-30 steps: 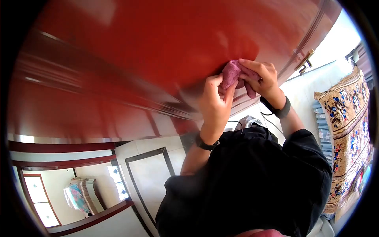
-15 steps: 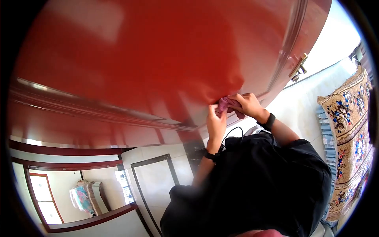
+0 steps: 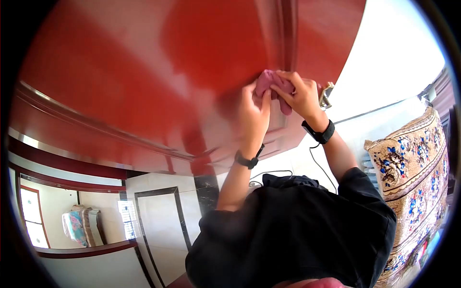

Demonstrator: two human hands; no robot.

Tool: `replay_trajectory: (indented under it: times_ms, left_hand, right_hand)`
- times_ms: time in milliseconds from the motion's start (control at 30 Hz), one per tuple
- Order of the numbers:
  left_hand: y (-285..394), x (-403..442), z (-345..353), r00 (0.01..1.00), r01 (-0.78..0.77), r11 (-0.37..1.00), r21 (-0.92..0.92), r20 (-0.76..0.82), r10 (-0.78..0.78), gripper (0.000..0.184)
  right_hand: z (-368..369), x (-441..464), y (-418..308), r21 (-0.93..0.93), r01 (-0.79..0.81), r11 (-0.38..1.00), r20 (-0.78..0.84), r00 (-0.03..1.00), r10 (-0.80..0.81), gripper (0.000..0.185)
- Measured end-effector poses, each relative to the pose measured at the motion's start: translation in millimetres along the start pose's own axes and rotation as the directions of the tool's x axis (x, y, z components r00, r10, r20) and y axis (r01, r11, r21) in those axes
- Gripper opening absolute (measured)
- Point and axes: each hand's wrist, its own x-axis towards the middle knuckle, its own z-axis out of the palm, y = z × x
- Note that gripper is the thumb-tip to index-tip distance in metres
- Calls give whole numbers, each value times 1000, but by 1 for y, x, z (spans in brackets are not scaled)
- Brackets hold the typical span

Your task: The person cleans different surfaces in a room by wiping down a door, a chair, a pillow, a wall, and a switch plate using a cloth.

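Close to the handle-side edge of the glossy red door, you have a bunched pink cloth between both hands. Your left hand pinches its near-left end, thumb and fingers drawn narrow around it. Your right hand grips the other end, fingers closed over the top and thumb tucked against the folds, with a loose end hanging below your palm. The cloth is at the raised moulding that runs along that edge; whether it presses firmly on the surface, you cannot tell from this angle. Just beside your right hand is the metal handle. Well apart, on your right, lies a floral-patterned cover.
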Motion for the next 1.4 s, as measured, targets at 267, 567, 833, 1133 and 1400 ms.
replay_trajectory:
  times_ms: [267, 567, 833, 1133, 1400]
  left_hand:
    - [10, -1, 84, 989, -57, 984, 170, 141, 33, 24]
    - [-32, -44, 90, 997, 26, 974, 226, -70, -10, 26]
    - [-12, -21, 87, 991, -53, 955, 293, -105, 87, 23]
    - [-17, -33, 116, 987, -45, 931, 362, 162, -15, 25]
    - [-21, -11, 159, 898, -232, 946, 226, 423, 119, 38]
  right_hand:
    - [-47, -27, 61, 32, -317, 948, -117, 941, 319, 28]
    - [-24, -58, 66, 229, -502, 834, 166, 865, 475, 31]
    - [-41, -25, 58, 240, -457, 856, 179, 888, 424, 31]
    - [-51, -73, 102, 200, -559, 805, 155, 829, 537, 26]
    - [-84, -76, 149, 423, -619, 661, 70, 750, 658, 24]
